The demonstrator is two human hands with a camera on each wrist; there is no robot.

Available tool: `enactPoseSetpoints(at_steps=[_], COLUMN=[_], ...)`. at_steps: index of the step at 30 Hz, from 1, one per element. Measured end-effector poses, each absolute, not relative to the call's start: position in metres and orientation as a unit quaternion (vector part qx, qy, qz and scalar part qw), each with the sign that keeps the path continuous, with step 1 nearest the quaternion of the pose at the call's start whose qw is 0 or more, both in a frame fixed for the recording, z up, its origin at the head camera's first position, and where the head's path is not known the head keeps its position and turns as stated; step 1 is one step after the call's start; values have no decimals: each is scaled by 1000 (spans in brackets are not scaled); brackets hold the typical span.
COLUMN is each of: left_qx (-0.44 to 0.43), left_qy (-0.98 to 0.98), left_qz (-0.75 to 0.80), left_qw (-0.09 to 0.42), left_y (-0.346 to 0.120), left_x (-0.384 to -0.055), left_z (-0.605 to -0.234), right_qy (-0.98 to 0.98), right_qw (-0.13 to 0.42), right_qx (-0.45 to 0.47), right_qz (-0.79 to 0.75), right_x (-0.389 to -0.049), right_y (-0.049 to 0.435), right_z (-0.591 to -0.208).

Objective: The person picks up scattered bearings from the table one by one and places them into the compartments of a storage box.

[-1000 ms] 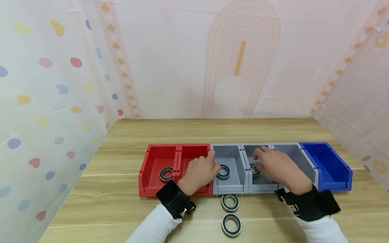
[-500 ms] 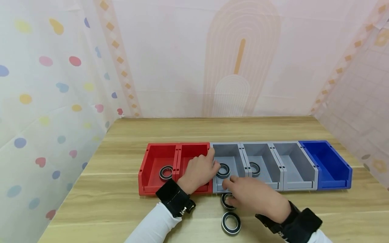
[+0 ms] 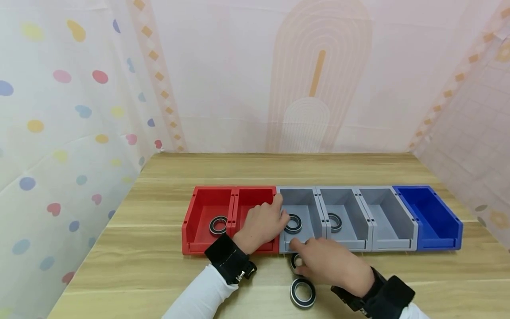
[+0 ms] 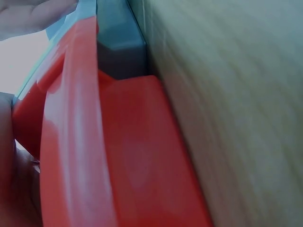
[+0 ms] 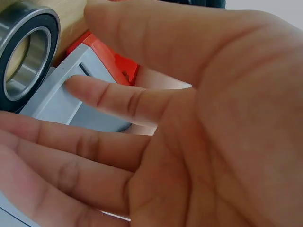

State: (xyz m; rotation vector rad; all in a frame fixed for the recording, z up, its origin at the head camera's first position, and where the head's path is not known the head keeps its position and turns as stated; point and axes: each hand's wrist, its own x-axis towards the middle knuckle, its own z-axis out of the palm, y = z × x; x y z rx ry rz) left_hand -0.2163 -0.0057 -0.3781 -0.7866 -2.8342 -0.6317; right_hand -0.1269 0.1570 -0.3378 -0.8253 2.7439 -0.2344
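Note:
My left hand (image 3: 260,223) lies over the second red bin (image 3: 255,197), its index finger reaching to the wall beside the first grey bin (image 3: 300,201). Its thumb tip is close to a bearing (image 3: 293,223) in that grey bin; the other fingers are mostly hidden. In front of the same bin, my right hand (image 3: 330,263) is spread at a black-sealed bearing (image 5: 52,56) on the table, thumb and index finger on either side. In the right wrist view, the thumb and fingers stand apart, with a gap to the bearing ring.
Another bearing (image 3: 303,293) lies nearer me on the table. One bearing (image 3: 218,225) sits in the left red bin (image 3: 209,199), another (image 3: 334,222) in the middle grey bin (image 3: 338,199). A third grey bin (image 3: 384,208) and a blue bin (image 3: 428,212) end the row.
My right hand has moved from the middle grey bin, left and toward me, to the bearing on the table. A bearing stays behind in that bin. My left hand has kept its place.

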Motion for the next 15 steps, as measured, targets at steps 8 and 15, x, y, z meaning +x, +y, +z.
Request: enactPoseSetpoints(at_steps=[8,15], left_qx=[-264,-264], left_qy=[-939,-939], left_qz=[-210,-211], left_qw=[67,66], left_y=[-6,-6], left_x=[-216,-216], left_z=[-378,-378], right_qy=[941,935], right_qw=[124,129], right_qx=[-300,-316], right_qz=[-94,-98], right_x=[-126,-126], right_y=[157,157], right_z=[-337,-338])
